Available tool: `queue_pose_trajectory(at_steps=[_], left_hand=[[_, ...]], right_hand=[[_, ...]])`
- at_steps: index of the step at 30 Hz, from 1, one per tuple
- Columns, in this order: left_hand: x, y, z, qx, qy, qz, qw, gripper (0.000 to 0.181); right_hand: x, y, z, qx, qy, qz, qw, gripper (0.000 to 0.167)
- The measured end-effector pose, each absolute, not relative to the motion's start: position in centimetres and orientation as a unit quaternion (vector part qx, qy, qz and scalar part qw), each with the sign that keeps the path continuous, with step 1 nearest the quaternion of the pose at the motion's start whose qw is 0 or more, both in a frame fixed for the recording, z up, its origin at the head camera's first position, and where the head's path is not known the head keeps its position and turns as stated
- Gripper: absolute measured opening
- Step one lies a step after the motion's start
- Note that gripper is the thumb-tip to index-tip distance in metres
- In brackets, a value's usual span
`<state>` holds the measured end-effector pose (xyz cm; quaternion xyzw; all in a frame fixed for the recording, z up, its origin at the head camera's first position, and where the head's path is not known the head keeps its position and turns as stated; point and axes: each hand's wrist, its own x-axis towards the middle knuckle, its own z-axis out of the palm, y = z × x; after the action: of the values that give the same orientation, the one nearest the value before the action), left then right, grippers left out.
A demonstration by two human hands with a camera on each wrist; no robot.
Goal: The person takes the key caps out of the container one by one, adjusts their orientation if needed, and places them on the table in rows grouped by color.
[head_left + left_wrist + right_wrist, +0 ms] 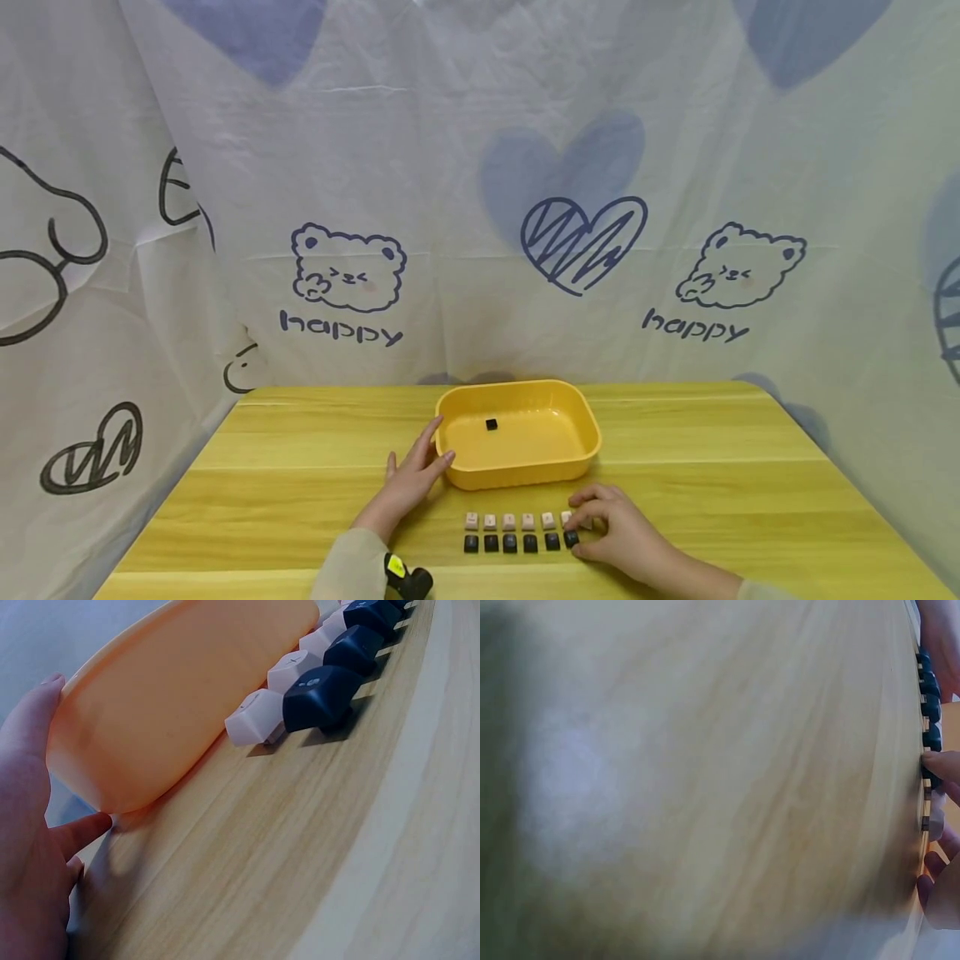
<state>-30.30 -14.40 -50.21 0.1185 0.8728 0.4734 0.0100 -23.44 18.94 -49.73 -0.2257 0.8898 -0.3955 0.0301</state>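
Two rows of keycaps lie on the table, a row of white keycaps (509,522) behind a row of black keycaps (510,543). My right hand (618,533) pinches the black keycap (572,538) at the right end, thumb on its near side; its fingers partly cover the white ones behind. In the right wrist view only the fingertips (939,763) show at the edge. Against the left end of a yellow plastic tray (517,477) rests my left hand (411,482), fingers spread along rim and wall. Inside the tray lies one black keycap (491,424).
The wood-grain table (300,467) runs back to a hanging white cloth (465,292) printed with hearts and bears. More cloth hangs at both sides. A black strap device (407,577) with a yellow patch sits on the left wrist.
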Motion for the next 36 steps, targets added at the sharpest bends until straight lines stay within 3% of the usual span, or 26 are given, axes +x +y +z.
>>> queue_pose_trajectory(at_steps=[9, 24, 36], left_hand=[[-30.2, -14.5, -50.0, 0.112, 0.874, 0.473, 0.014, 0.066], [-30.2, -14.6, -50.2, 0.123, 0.875, 0.469, 0.004, 0.066], [-30.4, -14.7, -50.4, 0.123, 0.872, 0.473, 0.005, 0.065]], right_hand=[[-23.5, 18.7, -48.4, -0.236, 0.848, -0.472, 0.038, 0.019], [-26.2, 17.5, -44.3, -0.304, 0.818, -0.487, -0.038, 0.027], [-30.6, 15.6, -42.6, -0.317, 0.833, -0.454, -0.006, 0.024]])
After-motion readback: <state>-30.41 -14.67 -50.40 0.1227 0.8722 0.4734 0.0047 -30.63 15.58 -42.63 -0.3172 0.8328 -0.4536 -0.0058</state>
